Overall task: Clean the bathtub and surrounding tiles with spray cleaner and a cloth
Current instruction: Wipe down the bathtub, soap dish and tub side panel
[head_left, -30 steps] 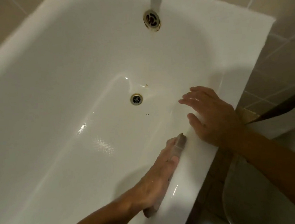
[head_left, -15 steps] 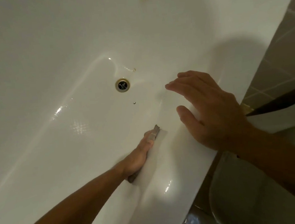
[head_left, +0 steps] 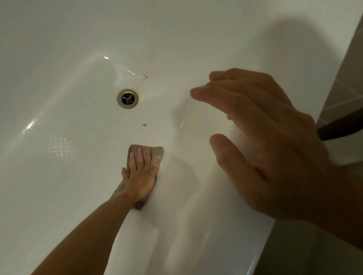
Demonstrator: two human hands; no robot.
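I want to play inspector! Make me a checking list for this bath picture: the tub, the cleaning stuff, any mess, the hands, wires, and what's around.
Surface: white bathtub, glossy, with wet-looking glints; metal drain in the floor.
Job's things: brownish cloth flat against the tub's inside; spray cleaner not in view.
Clutter: small dark speck near the drain; small mark beyond it.
Hands: left hand presses the cloth with straight fingers; right hand open, by the tub's rim.
Cables: nothing seen.
Surroundings: beige tiles at right, crossed by a dark strip.
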